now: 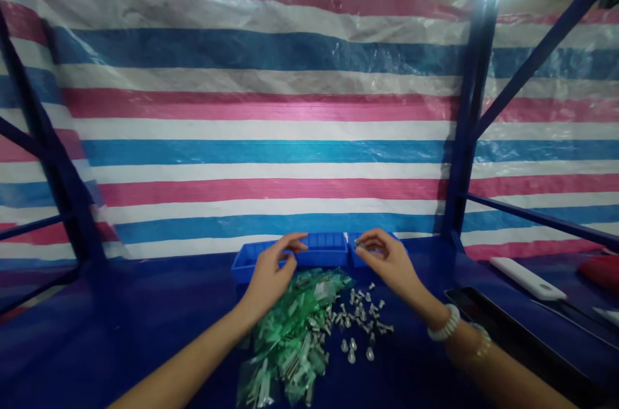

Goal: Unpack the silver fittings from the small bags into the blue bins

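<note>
My left hand [276,264] hovers over the left end of a blue plastic bin [322,249], fingers curved and thumb apart, with nothing visible in it. Above a second blue bin [355,259] on the right, my right hand [387,257] pinches a small metal screw [357,243] between thumb and fingertips. Below the hands lies a heap of clear and green plastic bags [294,319] with metal parts inside. Several loose metal screws [360,309] are scattered to the right of the heap. My right hand partly covers the second bin.
A blue surface [159,331] spreads under everything. On the right lie a dark flat device [512,331] and a white power strip [527,278] with a cable. Blue rack posts [464,157] stand at both sides, and a striped plastic sheet [271,151] hangs behind.
</note>
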A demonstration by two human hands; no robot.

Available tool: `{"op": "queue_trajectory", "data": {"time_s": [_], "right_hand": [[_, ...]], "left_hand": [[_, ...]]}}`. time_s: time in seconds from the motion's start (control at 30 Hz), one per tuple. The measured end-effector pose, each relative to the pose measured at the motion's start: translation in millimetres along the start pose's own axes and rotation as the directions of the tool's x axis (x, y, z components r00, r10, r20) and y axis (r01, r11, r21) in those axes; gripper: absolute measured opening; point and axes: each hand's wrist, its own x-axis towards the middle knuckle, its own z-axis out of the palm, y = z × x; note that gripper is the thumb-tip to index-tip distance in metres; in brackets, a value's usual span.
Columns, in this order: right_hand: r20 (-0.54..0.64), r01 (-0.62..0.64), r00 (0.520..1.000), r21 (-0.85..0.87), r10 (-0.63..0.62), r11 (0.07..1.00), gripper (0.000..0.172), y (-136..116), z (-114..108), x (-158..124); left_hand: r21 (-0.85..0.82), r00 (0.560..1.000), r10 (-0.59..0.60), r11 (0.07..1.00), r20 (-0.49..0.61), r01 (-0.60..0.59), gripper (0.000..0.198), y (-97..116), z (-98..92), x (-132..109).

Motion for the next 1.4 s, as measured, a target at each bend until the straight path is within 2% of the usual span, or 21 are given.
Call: {"op": "queue_trajectory", "data": {"time_s": [0.03, 0.1, 0.17, 0.23, 0.4, 0.53, 0.7, 0.8, 0.93, 1.03, 1.1, 1.17, 1.2, 1.23, 1.3, 1.33, 1.4], "right_hand": [[-0.039, -0.001, 0.999, -0.078, -0.002, 0.997, 0.018, 9, -9, 9], [-0.083, -0.015, 0.997, -0.189, -0.001, 0.982, 0.018, 28, -24, 23], [-0.093, -0.025, 0.996, -0.286, -0.002, 0.958, 0.019, 44, -36, 31], [-0.076, -0.021, 0.997, -0.38, -0.008, 0.925, 0.022, 55, -43, 33], [0.097, 0.066, 0.995, -0.515, -0.019, 0.855, 0.017, 58, -40, 23], [0.239, 0.125, 0.971, -0.565, 0.017, 0.815, 0.027, 54, -21, 13], [0.305, 0.132, 0.949, -0.615, 0.079, 0.778, 0.036, 56, -3, 8], [0.323, 0.142, 0.943, -0.608, 0.079, 0.781, 0.035, 57, -3, 7], [0.341, 0.163, 0.939, -0.56, 0.047, 0.812, 0.03, 53, -15, 6], [0.338, 0.18, 0.941, -0.51, 0.004, 0.841, 0.029, 38, -22, 4], [0.36, 0.21, 0.932, -0.461, -0.035, 0.862, 0.027, 19, -20, -2], [0.443, 0.281, 0.891, -0.367, -0.099, 0.887, 0.021, -6, -12, -14], [0.506, 0.333, 0.849, -0.29, -0.152, 0.897, 0.018, -19, -6, -22], [0.59, 0.405, 0.771, -0.162, -0.241, 0.9, 0.019, -31, 1, -30], [0.67, 0.487, 0.654, -0.019, -0.35, 0.873, 0.028, -49, 13, -46], [0.692, 0.513, 0.615, 0.015, -0.379, 0.858, 0.034, -55, 18, -53], [0.711, 0.539, 0.585, 0.019, -0.39, 0.842, 0.041, -59, 26, -61]], "left_hand": [[0.206, 0.999, 0.016, 0.978, 0.034, -0.023, 0.048, -10, -2.0, 10], [0.335, 0.997, 0.002, 0.942, 0.075, -0.028, 0.037, -28, -1.1, 25], [0.412, 0.994, -0.037, 0.911, 0.101, -0.008, 0.033, -42, 5.6, 32], [0.479, 0.99, -0.08, 0.878, 0.112, 0.017, 0.037, -50, 14.9, 32], [0.566, 0.978, -0.135, 0.824, 0.157, 0.022, 0.038, -58, 27.5, 20], [0.577, 0.975, -0.125, 0.817, 0.183, -0.003, 0.035, -57, 24.3, 11], [0.568, 0.976, -0.098, 0.823, 0.196, -0.031, 0.032, -56, 22.2, 3], [0.551, 0.976, -0.081, 0.834, 0.202, -0.045, 0.032, -57, 22.9, 1], [0.512, 0.977, -0.053, 0.856, 0.208, -0.063, 0.032, -50, 19.3, 2], [0.491, 0.984, -0.028, 0.869, 0.177, -0.063, 0.038, -33, 9.5, -5], [0.465, 0.986, -0.005, 0.882, 0.165, -0.074, 0.041, -14, 0.2, -19], [0.393, 0.98, 0.021, 0.914, 0.2, -0.1, 0.041, 6, -9.5, -41], [0.343, 0.969, 0.031, 0.932, 0.246, -0.117, 0.043, 14, -14.1, -55], [0.307, 0.955, 0.037, 0.943, 0.294, -0.131, 0.051, 21, -18.4, -69], [0.268, 0.913, 0.019, 0.953, 0.406, -0.139, 0.079, 29, -26.0, -95], [0.264, 0.893, -0.006, 0.956, 0.451, -0.127, 0.092, 28, -29.3, -106], [0.276, 0.863, -0.065, 0.957, 0.501, -0.088, 0.106, 22, -34.5, -119]]}}
